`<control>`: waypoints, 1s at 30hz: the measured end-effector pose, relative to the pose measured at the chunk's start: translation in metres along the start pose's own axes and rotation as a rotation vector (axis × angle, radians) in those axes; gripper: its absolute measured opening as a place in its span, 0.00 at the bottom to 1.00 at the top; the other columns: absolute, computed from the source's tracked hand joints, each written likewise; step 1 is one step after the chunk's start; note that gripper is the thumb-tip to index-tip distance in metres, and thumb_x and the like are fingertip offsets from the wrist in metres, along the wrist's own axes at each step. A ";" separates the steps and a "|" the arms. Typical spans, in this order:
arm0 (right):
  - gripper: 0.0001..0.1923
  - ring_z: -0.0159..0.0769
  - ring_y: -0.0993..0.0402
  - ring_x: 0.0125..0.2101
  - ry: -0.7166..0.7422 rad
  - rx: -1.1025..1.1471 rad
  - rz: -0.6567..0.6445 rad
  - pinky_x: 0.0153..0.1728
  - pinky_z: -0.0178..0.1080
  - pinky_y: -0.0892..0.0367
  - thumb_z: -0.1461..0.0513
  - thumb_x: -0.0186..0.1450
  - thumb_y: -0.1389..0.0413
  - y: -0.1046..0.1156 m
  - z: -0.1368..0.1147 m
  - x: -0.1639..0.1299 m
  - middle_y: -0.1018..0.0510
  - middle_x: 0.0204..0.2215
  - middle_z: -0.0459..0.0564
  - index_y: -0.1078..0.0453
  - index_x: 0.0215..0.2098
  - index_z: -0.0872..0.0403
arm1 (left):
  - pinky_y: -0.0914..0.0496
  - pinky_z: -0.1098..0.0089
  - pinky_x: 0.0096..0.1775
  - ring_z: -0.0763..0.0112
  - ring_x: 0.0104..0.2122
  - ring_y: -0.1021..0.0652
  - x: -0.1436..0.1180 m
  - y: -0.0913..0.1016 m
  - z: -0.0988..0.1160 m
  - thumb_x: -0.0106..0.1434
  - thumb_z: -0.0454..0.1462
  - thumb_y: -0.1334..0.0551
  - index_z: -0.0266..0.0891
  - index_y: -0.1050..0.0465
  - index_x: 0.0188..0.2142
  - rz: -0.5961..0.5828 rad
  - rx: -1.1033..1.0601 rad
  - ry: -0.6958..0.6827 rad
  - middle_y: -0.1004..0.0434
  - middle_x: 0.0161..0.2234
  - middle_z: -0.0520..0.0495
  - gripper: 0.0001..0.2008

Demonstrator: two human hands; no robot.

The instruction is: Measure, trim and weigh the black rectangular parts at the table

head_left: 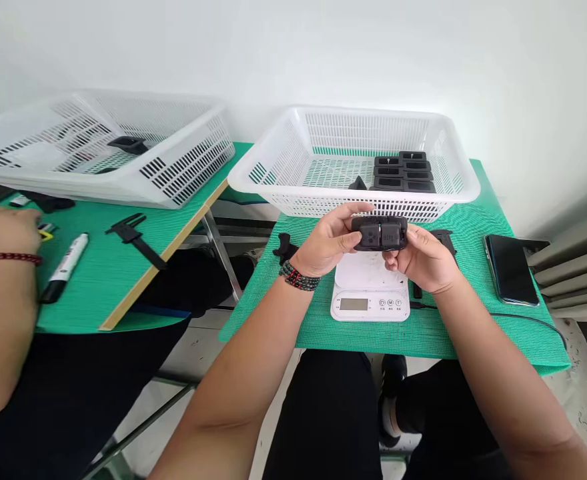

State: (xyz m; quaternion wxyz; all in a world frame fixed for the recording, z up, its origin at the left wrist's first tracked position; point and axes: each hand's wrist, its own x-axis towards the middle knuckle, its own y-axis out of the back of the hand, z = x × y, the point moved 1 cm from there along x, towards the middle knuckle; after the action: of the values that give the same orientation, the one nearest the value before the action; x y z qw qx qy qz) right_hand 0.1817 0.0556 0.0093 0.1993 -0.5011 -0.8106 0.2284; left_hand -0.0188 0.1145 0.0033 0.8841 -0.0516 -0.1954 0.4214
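Between my two hands is a pair of small black moulded plastic parts point(379, 233), side by side above a white digital scale point(371, 293). My left hand point(331, 241) grips the left end, its thumb on the near face and the fingers behind. The right end is pinched by my right hand point(423, 257), thumb on top. What the parts belong to, I cannot make out. Beyond my hands stands a white plastic basket point(253, 180) with several black rectangular parts point(403, 172) stacked at its right side and a pointed black piece point(357, 183) near its front wall.
A black phone point(511, 270) lies at the right by a cable point(523, 317). On the neighbouring table are another basket point(188, 160), a black caliper point(136, 240) and a marker point(66, 267). A co-worker's arm point(3, 313) reaches in at the left. A black item point(284, 249) lies left of the scale.
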 end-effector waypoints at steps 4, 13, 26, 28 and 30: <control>0.16 0.32 0.27 0.26 0.000 0.032 -0.022 0.26 0.35 0.32 0.52 0.61 0.31 0.003 0.003 0.000 0.24 0.27 0.46 0.26 0.37 0.54 | 0.33 0.76 0.26 0.77 0.24 0.27 0.001 0.000 0.000 0.57 0.46 0.24 0.42 0.24 0.54 -0.024 -0.062 0.025 0.24 0.30 0.52 0.28; 0.15 0.31 0.30 0.23 0.058 0.010 -0.063 0.25 0.36 0.34 0.53 0.60 0.30 0.003 0.001 -0.001 0.26 0.24 0.44 0.25 0.35 0.54 | 0.35 0.75 0.25 0.79 0.24 0.31 0.003 -0.005 -0.002 0.55 0.49 0.24 0.41 0.21 0.46 -0.076 -0.067 0.033 0.25 0.33 0.51 0.23; 0.16 0.31 0.29 0.25 0.035 -0.038 -0.033 0.25 0.36 0.34 0.51 0.59 0.30 0.006 0.002 -0.002 0.24 0.27 0.45 0.24 0.37 0.52 | 0.36 0.72 0.29 0.74 0.27 0.30 -0.001 -0.007 0.001 0.55 0.51 0.24 0.38 0.24 0.35 -0.125 -0.021 0.029 0.30 0.28 0.51 0.21; 0.16 0.30 0.31 0.24 0.032 -0.050 -0.044 0.25 0.36 0.35 0.51 0.59 0.30 0.006 0.002 -0.002 0.25 0.27 0.44 0.24 0.36 0.52 | 0.36 0.71 0.30 0.73 0.28 0.30 -0.002 -0.007 0.002 0.54 0.51 0.24 0.38 0.26 0.34 -0.138 -0.003 0.022 0.31 0.28 0.52 0.22; 0.15 0.29 0.33 0.23 0.038 -0.064 -0.046 0.24 0.35 0.37 0.52 0.59 0.30 0.005 0.002 -0.001 0.26 0.26 0.44 0.23 0.36 0.52 | 0.38 0.71 0.29 0.74 0.26 0.32 -0.002 -0.007 0.003 0.54 0.51 0.24 0.38 0.29 0.31 -0.143 0.013 0.009 0.34 0.26 0.53 0.22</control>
State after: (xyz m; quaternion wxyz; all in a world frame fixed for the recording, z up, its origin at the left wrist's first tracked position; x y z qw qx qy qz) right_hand 0.1844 0.0559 0.0047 0.2040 -0.4926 -0.8248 0.1882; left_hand -0.0163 0.1084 0.0073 0.9131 -0.0337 -0.1919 0.3581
